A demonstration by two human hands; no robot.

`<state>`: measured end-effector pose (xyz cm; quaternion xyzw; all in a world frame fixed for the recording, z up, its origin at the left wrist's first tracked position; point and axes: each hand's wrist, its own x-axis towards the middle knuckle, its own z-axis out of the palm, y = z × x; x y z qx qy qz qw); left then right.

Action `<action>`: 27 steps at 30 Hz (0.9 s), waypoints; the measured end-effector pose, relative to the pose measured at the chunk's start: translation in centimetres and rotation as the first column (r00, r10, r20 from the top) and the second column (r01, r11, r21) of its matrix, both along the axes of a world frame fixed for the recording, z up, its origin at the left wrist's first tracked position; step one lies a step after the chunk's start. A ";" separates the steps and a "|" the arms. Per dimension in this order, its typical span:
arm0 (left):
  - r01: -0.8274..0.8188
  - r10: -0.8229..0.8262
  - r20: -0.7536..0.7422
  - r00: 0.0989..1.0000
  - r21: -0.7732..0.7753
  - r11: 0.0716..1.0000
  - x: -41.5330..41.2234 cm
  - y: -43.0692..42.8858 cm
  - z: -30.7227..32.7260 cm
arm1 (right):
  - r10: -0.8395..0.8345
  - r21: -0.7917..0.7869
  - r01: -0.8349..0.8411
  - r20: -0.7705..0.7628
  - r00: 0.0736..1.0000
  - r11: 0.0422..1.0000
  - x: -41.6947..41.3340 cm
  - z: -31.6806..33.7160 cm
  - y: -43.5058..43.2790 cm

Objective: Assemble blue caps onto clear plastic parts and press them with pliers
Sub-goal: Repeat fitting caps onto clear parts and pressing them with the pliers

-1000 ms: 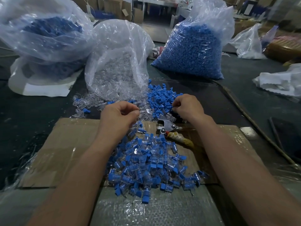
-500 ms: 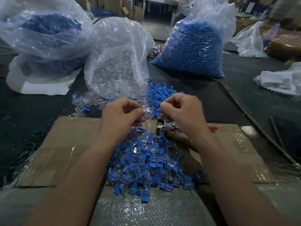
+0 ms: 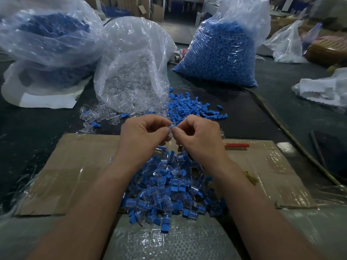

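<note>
Above the far edge of the cardboard (image 3: 75,166), the left hand (image 3: 144,136) pinches a clear part (image 3: 170,133) and the right hand (image 3: 199,136) pinches a blue cap (image 3: 173,126) onto it. Best to keep the cap square and seat it fully before reaching for the pliers (image 3: 236,145).

Dim, flat light throughout. Dark grey-green mat (image 3: 281,102) as work surface, fgd to mid. Strip of pale floor (image 3: 180,35) beyond it at back ctr. Brown cardboard boxes (image 3: 156,15) far back, left of ctr; white table leg (image 3: 198,17) just right of the strip.
</note>
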<state>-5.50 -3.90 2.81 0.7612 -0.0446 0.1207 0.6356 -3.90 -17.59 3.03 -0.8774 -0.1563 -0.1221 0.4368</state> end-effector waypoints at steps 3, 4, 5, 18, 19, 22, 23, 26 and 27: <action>0.026 -0.030 -0.039 0.999 -0.091 0.995 0.1 0.3 0.1 | 0.062 0.111 -0.058 -0.030 0.998 0.992 0.0 0.1 -0.2; 0.040 -0.046 -0.050 0.998 -0.128 0.991 0.1 0.4 0.1 | 0.094 0.154 -0.086 -0.048 0.994 0.984 0.0 0.2 -0.3; 0.053 -0.062 -0.058 0.996 -0.154 0.987 0.1 0.5 0.2 | 0.134 0.196 -0.120 -0.064 0.989 0.973 0.0 0.1 -0.4; 0.112 -0.157 -0.170 0.973 -0.251 0.962 0.0 0.8 0.6 | 0.293 0.248 -0.306 0.089 0.952 0.919 0.0 -0.3 -1.0; 0.123 -0.175 -0.181 0.968 -0.268 0.956 0.0 0.8 0.6 | 0.278 0.221 -0.300 0.126 0.952 0.928 0.0 -0.3 -1.1; 0.156 -0.245 -0.203 0.948 -0.373 0.915 0.0 1.0 0.7 | 0.239 0.144 -0.274 0.219 0.946 0.951 0.2 -0.4 -1.4; 0.162 -0.257 -0.205 0.945 -0.391 0.906 0.1 1.0 0.8 | 0.233 0.128 -0.267 0.233 0.944 0.955 0.3 -0.3 -1.5; 0.172 -0.267 -0.207 0.941 -0.387 0.906 0.1 1.0 0.8 | 0.227 0.099 -0.257 0.249 0.942 0.961 0.3 -0.3 -1.5; 0.174 -0.269 -0.208 0.940 -0.386 0.906 0.1 1.0 0.8 | 0.226 0.093 -0.256 0.251 0.941 0.962 0.3 -0.3 -1.5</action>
